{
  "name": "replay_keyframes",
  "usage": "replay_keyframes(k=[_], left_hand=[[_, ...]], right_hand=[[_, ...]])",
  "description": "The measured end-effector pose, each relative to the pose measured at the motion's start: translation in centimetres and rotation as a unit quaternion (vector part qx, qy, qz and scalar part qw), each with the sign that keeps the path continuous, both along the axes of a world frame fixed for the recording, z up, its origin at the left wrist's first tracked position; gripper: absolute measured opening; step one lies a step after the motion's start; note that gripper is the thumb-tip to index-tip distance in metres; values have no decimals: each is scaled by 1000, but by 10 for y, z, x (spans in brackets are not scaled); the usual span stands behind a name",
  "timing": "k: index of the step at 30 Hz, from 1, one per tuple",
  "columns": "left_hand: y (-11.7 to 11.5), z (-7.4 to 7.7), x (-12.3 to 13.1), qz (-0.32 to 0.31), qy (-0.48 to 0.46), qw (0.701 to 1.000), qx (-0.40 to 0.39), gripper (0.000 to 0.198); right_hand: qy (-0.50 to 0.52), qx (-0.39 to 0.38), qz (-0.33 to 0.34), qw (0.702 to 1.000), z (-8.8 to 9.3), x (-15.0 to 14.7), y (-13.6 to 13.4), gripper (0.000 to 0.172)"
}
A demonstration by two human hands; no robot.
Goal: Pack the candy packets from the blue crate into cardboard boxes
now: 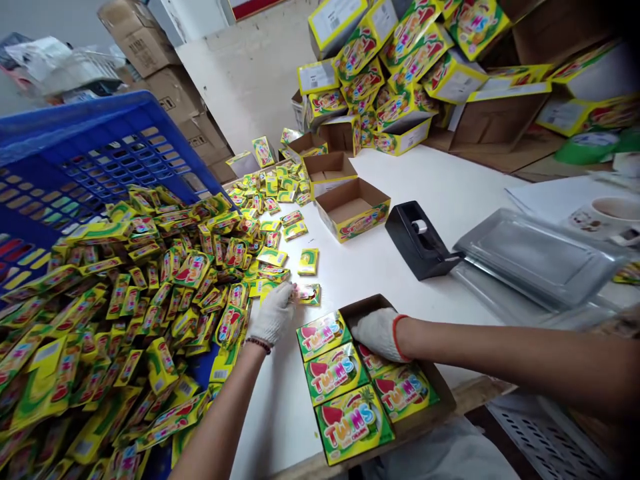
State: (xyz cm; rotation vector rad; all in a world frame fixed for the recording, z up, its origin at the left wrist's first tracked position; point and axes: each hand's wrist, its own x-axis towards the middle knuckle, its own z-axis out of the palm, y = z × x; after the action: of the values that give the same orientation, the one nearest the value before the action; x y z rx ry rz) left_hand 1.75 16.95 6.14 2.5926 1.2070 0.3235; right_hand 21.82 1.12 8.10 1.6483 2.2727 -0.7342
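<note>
My left hand (273,317), in a white knit glove, is beside the heap of small yellow-green candy packs (193,270). Its fingers are closed at the left end of one candy pack (309,294) on the white table. My right hand (377,331), also gloved, reaches down into an open cardboard display box (445,390) at the table's front edge. Its fingertips are hidden against the box and the packs. Several larger "Twins" packs (350,427) lie face up in two rows inside that box.
A blue crate (150,107) lies tipped at the left, with packs spilling out. Open display boxes (353,203) stand behind, near a black tape dispenser (420,240). Clear plastic trays (535,260) and a mug (600,217) are at the right. Printed boxes (395,60) are piled at the back.
</note>
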Motion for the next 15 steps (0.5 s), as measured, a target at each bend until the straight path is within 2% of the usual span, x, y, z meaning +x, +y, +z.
replay_keyframes(k=[2, 4, 6, 8, 10, 12, 14, 15], left_hand=[[7, -6, 12, -36, 39, 999, -3, 49], [9, -6, 18, -41, 74, 996, 7, 56], [8, 2, 18, -20, 100, 994, 26, 49], [4, 17, 11, 9, 112, 992, 49, 42], [-8, 39, 5, 36, 110, 989, 92, 44], [-31, 64, 4, 35, 96, 979, 177, 47], [-60, 86, 10, -7, 78, 958, 276, 45], [-76, 94, 15, -34, 69, 947, 313, 44]], right_hand=[[-22, -22, 6, 1000, 7, -1, -1, 56], [-35, -57, 19, 998, 17, 0, 0, 58], [-37, -83, 18, 996, 31, 3, 3, 49], [-18, -81, -8, 996, 52, 10, 8, 32], [13, -16, -59, 998, 79, 19, 13, 22], [41, 132, -109, 984, 106, 25, 17, 24], [53, 259, -106, 959, 127, 28, 18, 30], [49, 283, -84, 954, 134, 28, 17, 29]])
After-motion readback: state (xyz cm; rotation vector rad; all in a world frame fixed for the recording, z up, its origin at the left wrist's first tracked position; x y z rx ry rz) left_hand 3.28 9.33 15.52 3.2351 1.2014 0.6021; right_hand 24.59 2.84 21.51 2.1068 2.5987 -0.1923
